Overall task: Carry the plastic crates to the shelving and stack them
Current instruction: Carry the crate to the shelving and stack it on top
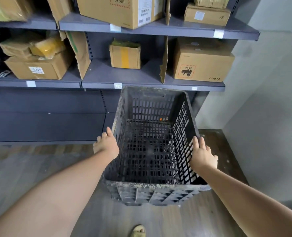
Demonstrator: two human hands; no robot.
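A black, dirty plastic crate point(152, 187) with slotted walls and a mesh bottom is right in front of me, its far end close to the dark grey shelving point(141, 82). It is empty. My left hand point(106, 145) presses flat against the outside of the crate's left wall near the rim. On the right rim lies my right hand point(202, 155), fingers stretched along it. The crate's far end sits just below the edge of the middle shelf. Whether its bottom rests on anything I cannot tell.
Cardboard boxes point(201, 65) fill the middle and upper shelves, with upright cardboard dividers point(164, 62) between them. Below the middle shelf is a dark open bay point(47, 117). A grey wall point(270, 117) closes the right side. My sandalled foot point(138, 230) stands on the wooden floor.
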